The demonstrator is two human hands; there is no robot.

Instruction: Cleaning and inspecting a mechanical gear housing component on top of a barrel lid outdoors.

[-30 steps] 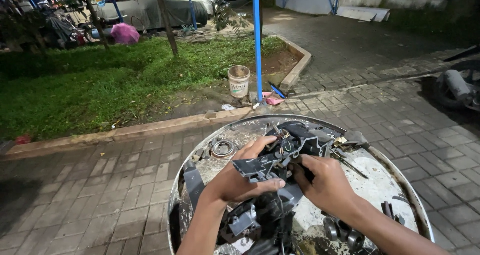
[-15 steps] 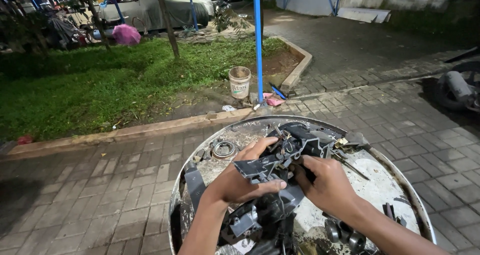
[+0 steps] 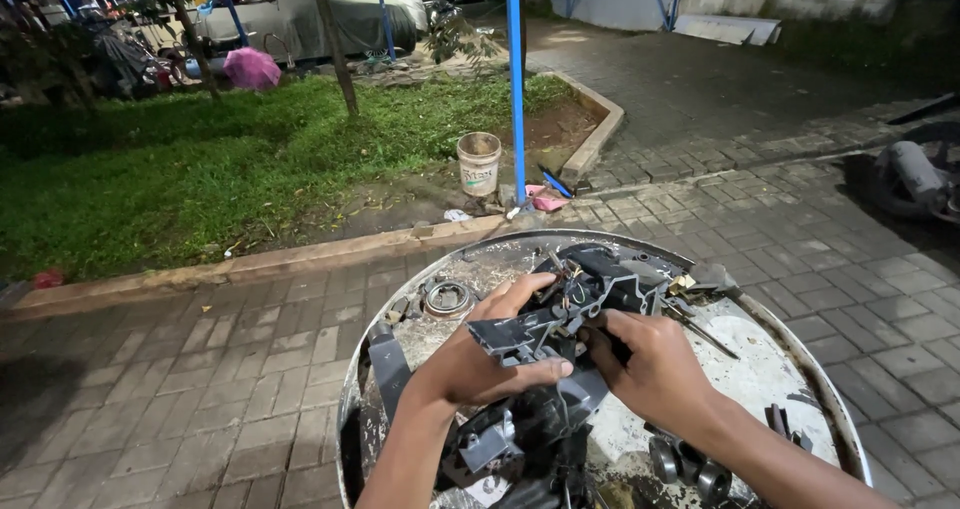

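My left hand grips the near end of a grey and black mechanical assembly with small wires showing on it. My right hand holds the same assembly from the right side, fingers curled under it. Both hands hold it just above a round, rusty metal drum top that serves as a work surface. More dark metal parts lie under my hands on the drum.
A metal ring, bearings and small tools lie on the drum top. Paving bricks surround it. Beyond a kerb are grass, a blue pole, a white bucket and a covered car. A scooter part sits at right.
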